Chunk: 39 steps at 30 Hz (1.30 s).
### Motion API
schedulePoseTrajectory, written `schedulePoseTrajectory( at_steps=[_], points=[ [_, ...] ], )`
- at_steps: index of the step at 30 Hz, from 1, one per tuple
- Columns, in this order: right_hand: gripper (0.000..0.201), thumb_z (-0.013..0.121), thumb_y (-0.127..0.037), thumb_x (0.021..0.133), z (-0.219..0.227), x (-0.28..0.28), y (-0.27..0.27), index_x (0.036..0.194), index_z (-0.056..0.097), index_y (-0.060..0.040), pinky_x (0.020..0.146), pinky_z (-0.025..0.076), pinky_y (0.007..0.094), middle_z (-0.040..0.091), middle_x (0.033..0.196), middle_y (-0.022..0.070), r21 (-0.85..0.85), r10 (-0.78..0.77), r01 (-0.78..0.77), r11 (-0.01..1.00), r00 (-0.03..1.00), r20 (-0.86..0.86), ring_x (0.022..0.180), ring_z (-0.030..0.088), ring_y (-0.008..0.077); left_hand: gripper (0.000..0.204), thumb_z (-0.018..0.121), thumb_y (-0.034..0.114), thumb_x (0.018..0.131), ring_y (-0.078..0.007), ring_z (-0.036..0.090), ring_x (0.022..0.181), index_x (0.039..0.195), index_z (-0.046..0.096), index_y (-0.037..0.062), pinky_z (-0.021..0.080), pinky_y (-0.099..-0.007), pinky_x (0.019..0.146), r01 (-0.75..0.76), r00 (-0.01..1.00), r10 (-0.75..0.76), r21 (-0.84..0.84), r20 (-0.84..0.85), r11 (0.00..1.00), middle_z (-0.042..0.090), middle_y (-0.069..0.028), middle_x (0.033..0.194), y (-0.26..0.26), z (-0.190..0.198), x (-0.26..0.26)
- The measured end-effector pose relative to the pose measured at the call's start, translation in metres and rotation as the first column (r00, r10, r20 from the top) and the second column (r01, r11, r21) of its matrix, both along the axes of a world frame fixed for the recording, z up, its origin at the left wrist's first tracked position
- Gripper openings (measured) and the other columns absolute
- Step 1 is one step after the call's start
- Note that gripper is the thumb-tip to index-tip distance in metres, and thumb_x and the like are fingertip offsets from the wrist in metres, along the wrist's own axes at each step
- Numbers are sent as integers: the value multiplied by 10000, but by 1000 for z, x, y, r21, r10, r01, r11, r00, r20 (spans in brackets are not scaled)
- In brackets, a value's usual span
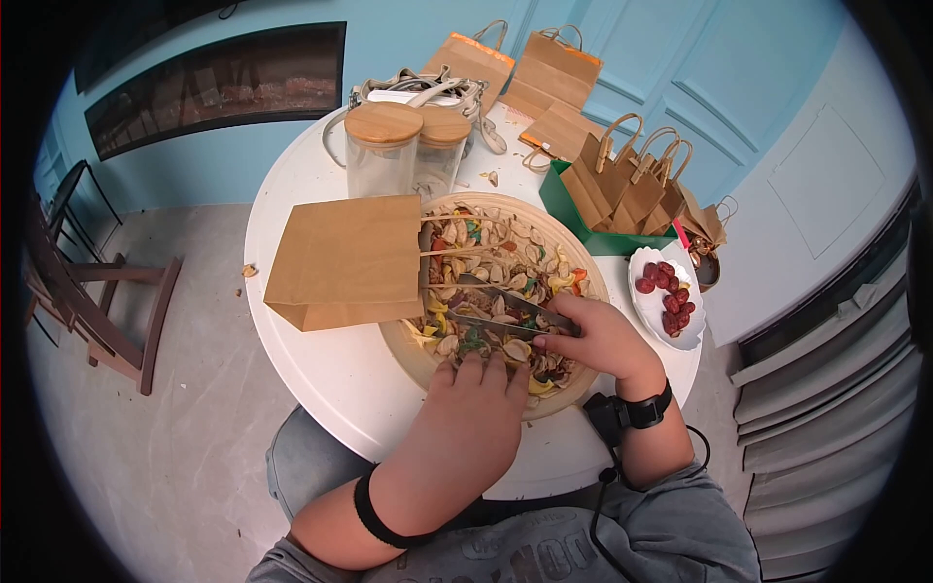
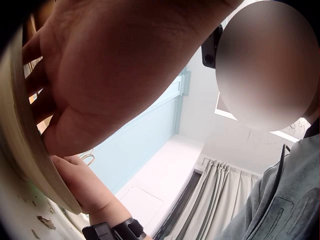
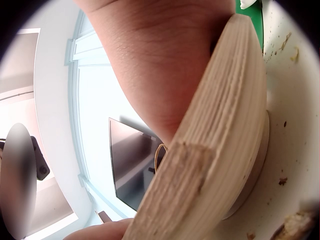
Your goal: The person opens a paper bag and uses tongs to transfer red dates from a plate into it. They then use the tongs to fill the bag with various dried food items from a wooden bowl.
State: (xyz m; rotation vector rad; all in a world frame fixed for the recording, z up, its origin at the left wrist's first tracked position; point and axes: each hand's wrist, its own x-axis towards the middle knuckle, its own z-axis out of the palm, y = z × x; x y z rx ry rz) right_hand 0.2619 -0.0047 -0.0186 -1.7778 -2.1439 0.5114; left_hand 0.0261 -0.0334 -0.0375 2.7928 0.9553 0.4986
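A round, shallow tray (image 1: pixel 583 272) with a pale rim holds a heap of dry, shell-like pieces (image 1: pixel 486 301) with yellow, green and red bits among them. My right hand (image 1: pixel 607 335) grips metal tongs (image 1: pixel 496 325) at the tray's right side, their two arms spread apart over the heap. At the near side, my left hand (image 1: pixel 471 413) reaches over the rim with its fingers in the pieces; its fingertips are partly hidden. A brown paper bag (image 1: pixel 345 257) lies on its side at the left, its handles over the heap. From the right wrist, the tray's layered rim (image 3: pixel 220 95) appears beside the hand.
Two glass jars (image 1: pixel 382 160) with wooden lids stand behind the tray on the white table (image 1: pixel 301 364). A green box (image 1: pixel 573 209) holds several paper bags, with other bags (image 1: pixel 554 73) behind. Red dates (image 1: pixel 671 303) lie in a white dish (image 1: pixel 646 313) at the right.
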Motion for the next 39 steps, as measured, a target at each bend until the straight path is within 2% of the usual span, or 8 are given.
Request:
schedulePoseTrajectory(
  at_steps=[10,29,31,34,39],
  points=[
    [374,741,-373,839,1,-1,0,948,611,-40,632,465,402,595,744,153,-2,3,-3,1000,1000,-1,707,602,333,485,563,188,885,-368,563,1191,1333,563,2,426,-497,1013,4,999,-3,7,-42,1000,595,-225,1282,-3,0,1],
    [372,745,-371,836,2,-2,0,960,616,-44,631,465,404,596,744,152,-5,-9,9,1000,1000,-4,703,598,333,458,548,168,889,-369,569,1176,1313,575,-2,427,-494,1006,10,1000,-10,2,-17,1000,606,-220,1258,-4,1,1],
    [373,747,-370,834,2,-2,0,952,613,-43,629,462,403,594,740,151,-15,-21,21,1000,1000,2,702,597,331,431,490,141,904,-354,565,1161,1290,569,-34,432,-470,984,15,1000,-15,35,6,999,618,-224,1185,-4,1,0],
    [371,748,-368,833,2,-3,-1,941,610,-41,629,461,402,592,736,152,-8,-18,18,1000,1000,1,700,597,329,458,542,166,890,-368,569,1175,1314,575,-3,428,-493,1003,9,1000,-9,4,-17,1000,606,-222,1258,-3,1,0],
    [373,752,-365,831,2,-3,0,936,608,-38,628,460,395,592,742,150,-15,-20,20,1000,1000,-1,700,596,324,463,544,168,887,-367,571,1171,1317,574,-4,431,-492,1000,10,1000,-10,3,-18,1000,604,-224,1261,-3,0,0]
  ],
)
